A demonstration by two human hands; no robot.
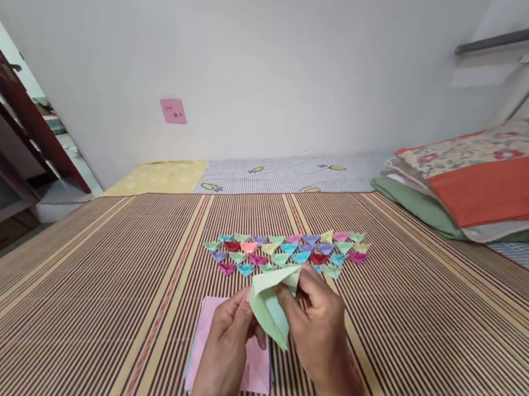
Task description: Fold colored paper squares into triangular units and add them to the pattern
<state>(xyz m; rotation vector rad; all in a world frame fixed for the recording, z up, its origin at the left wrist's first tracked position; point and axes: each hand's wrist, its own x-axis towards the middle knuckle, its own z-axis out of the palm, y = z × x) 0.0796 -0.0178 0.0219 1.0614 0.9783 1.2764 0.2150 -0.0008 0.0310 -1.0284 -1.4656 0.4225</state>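
A light green sheet of paper (pixel 272 304), partly folded and opened out like a pocket, is held up between my two hands. My left hand (pixel 231 328) pinches its left edge. At its upper right edge, my right hand (pixel 318 315) grips the paper with the fingers partly inside the fold. Under my left hand lies a stack of square paper with a pink sheet (pixel 259 366) on top. Just beyond the hands, several small folded paper pieces (pixel 281 246) in many colours stand in rows on the striped mat (pixel 126 296).
Folded bedding (pixel 511 178) in orange, green and floral cloth is piled at the right. A pink note (pixel 173 111) is on the white wall. Patterned cloth (pixel 268 175) runs along the mat's far edge, and a doorway opens at the left.
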